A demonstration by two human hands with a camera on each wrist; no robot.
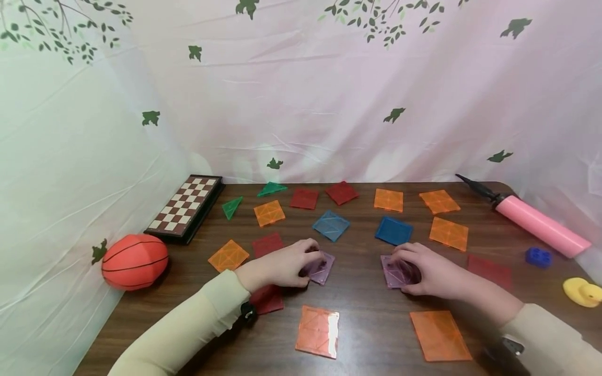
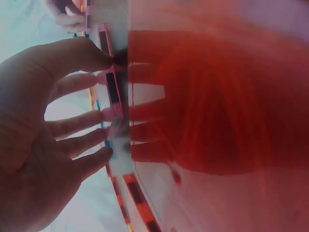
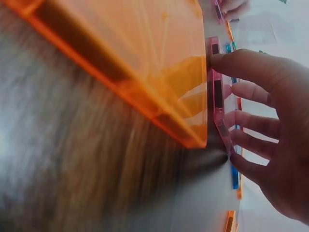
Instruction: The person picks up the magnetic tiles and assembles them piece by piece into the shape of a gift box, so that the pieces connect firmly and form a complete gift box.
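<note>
Two hands at work among coloured tiles on a dark wooden table (image 1: 362,324). The left hand (image 1: 292,262) is curled over the left purple tile (image 1: 324,271), thumb toward one edge and the remaining fingers spread along the other side; the right hand (image 1: 429,270) holds the right purple tile (image 1: 388,274) in a mirrored grip. The two purple tiles lie mid-table, well apart, with bare wood between them; the dark blue tile (image 1: 394,230) is just beyond the right one, and the pale blue tile (image 1: 331,225) is beyond the left. The wrist views are dim and partly blurred, so whether either purple tile is raised from the wood cannot be told. For good handling, a light pinch at opposite edges seems best, since the glossy faces probably slip under flat fingertips. Both tiles should rise evenly, without tilting. The left forearm passes over the red tile (image 1: 269,302), and the front-right orange tile (image 1: 440,336) lies near the right sleeve (image 1: 547,329); raised wrists would avoid dragging either tile out of place.
</note>
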